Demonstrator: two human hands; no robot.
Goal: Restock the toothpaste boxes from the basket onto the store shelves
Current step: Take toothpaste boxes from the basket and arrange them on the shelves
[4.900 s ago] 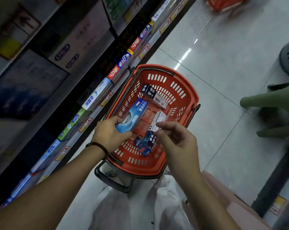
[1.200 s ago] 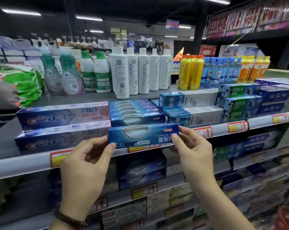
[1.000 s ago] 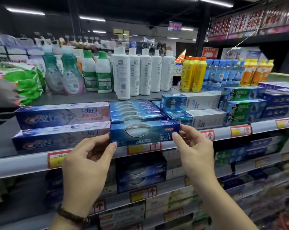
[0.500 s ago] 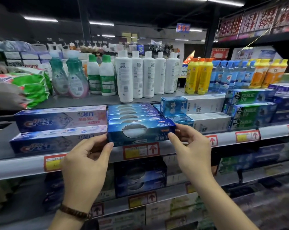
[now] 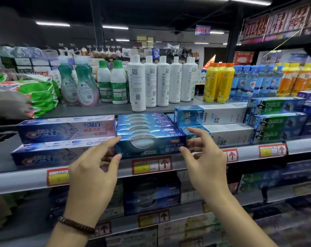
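A blue White Now toothpaste box [image 5: 151,145] lies on the upper toothpaste shelf [image 5: 195,164], in front of a row of matching blue boxes [image 5: 142,122]. My left hand [image 5: 92,175] pinches its left end, with the index finger on the top corner and the thumb at the bottom corner. At the box's right end, my right hand [image 5: 204,163] has spread fingers; the thumb tip touches the box and the index finger is lifted clear. The basket is out of view.
Two Crest boxes [image 5: 65,131] lie stacked left of the blue row; white-and-blue boxes [image 5: 211,114] and green Darlie boxes [image 5: 276,120] lie to the right. Tall bottles [image 5: 151,82] stand on the top deck behind. Lower shelves hold more boxes [image 5: 151,195].
The blue box came out of the basket and up to the shelf, then slid back against the row. My right hand's fingers have opened away from its right end.
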